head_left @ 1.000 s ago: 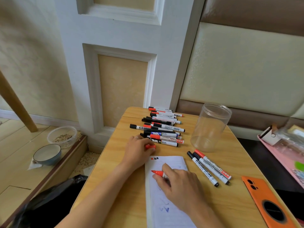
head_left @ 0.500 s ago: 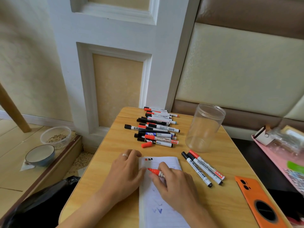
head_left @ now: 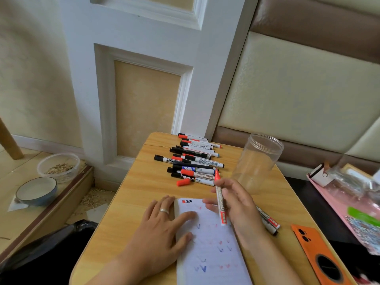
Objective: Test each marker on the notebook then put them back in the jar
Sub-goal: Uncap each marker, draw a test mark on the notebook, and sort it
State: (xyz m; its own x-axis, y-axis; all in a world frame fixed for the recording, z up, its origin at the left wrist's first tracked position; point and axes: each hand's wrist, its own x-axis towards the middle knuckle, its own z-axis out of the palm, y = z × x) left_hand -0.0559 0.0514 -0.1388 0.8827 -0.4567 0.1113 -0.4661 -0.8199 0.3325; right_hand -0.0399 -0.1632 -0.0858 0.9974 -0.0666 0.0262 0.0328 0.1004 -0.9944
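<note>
The left hand (head_left: pixel 164 225) lies flat, fingers straight, on the notebook (head_left: pixel 211 249) at lower centre, pinning the page for writing. The right hand (head_left: pixel 234 204) has its grip closed around an uncapped red marker (head_left: pixel 220 200), tip raised toward the frame's centre, clear of the paper. Its red cap (head_left: pixel 183 182) lies on the tabletop (head_left: pixel 139 194) beside the untested pile of markers (head_left: pixel 193 159). The empty jar (head_left: pixel 259 161) stands upright at right of centre, within reach for returns.
</note>
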